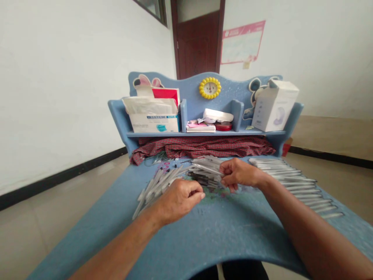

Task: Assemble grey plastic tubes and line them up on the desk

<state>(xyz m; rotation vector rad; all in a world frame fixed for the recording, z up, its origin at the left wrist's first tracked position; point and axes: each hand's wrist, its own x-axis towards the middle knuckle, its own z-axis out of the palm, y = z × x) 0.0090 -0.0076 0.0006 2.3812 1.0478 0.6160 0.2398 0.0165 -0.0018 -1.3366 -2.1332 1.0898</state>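
Observation:
My right hand point(237, 174) is at the far middle of the blue desk, its fingers pinched on the end of a clear pen barrel point(208, 169) at a heap of similar barrels. Dark slim pen parts point(204, 179) lie just below that heap. My left hand point(184, 196) hovers nearer to me, fingers curled and thumb pressed to the index finger; whatever it may hold is hidden. Beside it, partly behind the wrist, lies a pile of whitish pen barrels point(155, 186). On the right, several pens point(303, 188) with dark tips are lined up side by side.
Behind the heaps, a checked cloth point(204, 147) is bunched under the shelf point(247, 133). On the shelf stand a mask box point(154, 122), a white box point(272, 107) and a red tin point(223, 126). The desk's front edge point(227, 259) curves inward near me.

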